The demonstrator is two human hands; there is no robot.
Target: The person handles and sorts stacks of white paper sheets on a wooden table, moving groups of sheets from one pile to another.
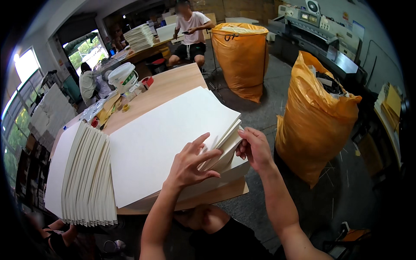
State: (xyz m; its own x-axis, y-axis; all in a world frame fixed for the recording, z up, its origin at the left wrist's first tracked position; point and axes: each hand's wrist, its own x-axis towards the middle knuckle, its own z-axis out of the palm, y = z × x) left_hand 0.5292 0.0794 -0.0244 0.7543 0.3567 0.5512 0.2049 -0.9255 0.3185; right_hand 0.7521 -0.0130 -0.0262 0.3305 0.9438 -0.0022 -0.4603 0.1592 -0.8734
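A stack of large white paper sheets (160, 138) lies in front of me on the wooden table. Several sheets at its right front corner are lifted and bent apart. My left hand (193, 162) is over that corner with fingers spread, some of them reaching into the gap between the raised sheets. At the corner's right tip, my right hand (253, 147) pinches the sheet edges between thumb and fingers. On the left, a second pile of white sheets (84, 177) is fanned out in overlapping layers, its edges hanging over the table's front.
The wooden table (175, 82) carries a white bucket (123, 77), tape rolls and plastic bags at its far left. Two big orange sacks (318, 125) stand to the right. A person (190, 28) sits beyond the table, near another paper stack (138, 37). A machine (320, 37) stands back right.
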